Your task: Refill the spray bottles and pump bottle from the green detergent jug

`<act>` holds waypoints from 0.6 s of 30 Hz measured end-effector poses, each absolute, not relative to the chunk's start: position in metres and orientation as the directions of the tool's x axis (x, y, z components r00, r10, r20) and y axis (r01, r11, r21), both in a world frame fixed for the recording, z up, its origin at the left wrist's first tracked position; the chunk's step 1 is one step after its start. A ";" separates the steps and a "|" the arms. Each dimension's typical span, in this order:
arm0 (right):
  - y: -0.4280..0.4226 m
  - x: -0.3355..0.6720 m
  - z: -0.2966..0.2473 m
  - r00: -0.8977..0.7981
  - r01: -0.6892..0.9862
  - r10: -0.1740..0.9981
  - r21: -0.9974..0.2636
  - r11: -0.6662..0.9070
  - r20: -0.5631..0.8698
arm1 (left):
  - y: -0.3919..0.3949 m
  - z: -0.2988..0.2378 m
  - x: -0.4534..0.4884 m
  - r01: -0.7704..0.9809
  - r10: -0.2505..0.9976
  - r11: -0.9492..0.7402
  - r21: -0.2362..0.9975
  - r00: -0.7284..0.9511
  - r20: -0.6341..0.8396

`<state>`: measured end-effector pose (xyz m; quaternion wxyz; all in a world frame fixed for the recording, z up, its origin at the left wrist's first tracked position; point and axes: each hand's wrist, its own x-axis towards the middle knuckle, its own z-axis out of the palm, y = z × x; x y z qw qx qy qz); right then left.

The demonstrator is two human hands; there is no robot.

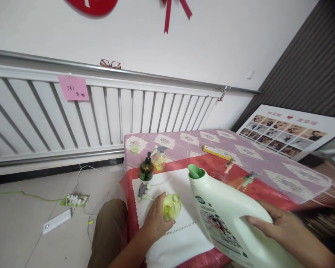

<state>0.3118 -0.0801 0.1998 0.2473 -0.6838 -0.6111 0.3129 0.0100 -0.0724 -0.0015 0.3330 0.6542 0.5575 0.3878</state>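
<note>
A small yellow bottle (172,209), its neck uncovered, is grasped by the fingers of the left hand (155,217) over the white cloth (167,251) on the counter (181,149). To its right, a large pale green jug (229,208) is held tilted, its handle gripped by the fingers of the right hand (286,225). A grey spray head (142,191) (apart from any bottle) is seen near the dark pump bottle (146,170).

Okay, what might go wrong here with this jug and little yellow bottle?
The jug has a seemingly uncapped spout over the white cloth, so tipping might spill liquid. The yellow bottle has a small mouth, perhaps easily missed. The loose spray head near the left hand might get knocked.
</note>
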 end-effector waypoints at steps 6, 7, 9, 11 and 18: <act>-0.077 0.325 0.204 -0.083 0.753 0.965 -0.650 -0.104 -0.250 | -0.073 -0.006 0.009 0.450 0.975 -0.215 0.867 0.052 0.215; -0.077 0.325 0.206 -0.109 0.776 0.961 -0.626 -0.078 -0.255 | -0.073 -0.007 0.009 0.449 0.973 -0.223 0.865 0.052 0.224; -0.077 0.324 0.210 -0.157 0.806 0.952 -0.592 -0.031 -0.263 | -0.073 -0.008 0.009 0.449 0.970 -0.237 0.862 0.054 0.238; -0.077 0.320 0.215 -0.186 0.812 0.941 -0.583 -0.013 -0.281 | -0.073 -0.009 0.008 0.445 0.968 -0.243 0.862 0.058 0.243; -0.083 0.289 0.230 -0.181 0.827 0.941 -0.562 -0.012 -0.287 | -0.073 -0.009 0.007 0.426 0.970 -0.239 0.872 0.059 0.237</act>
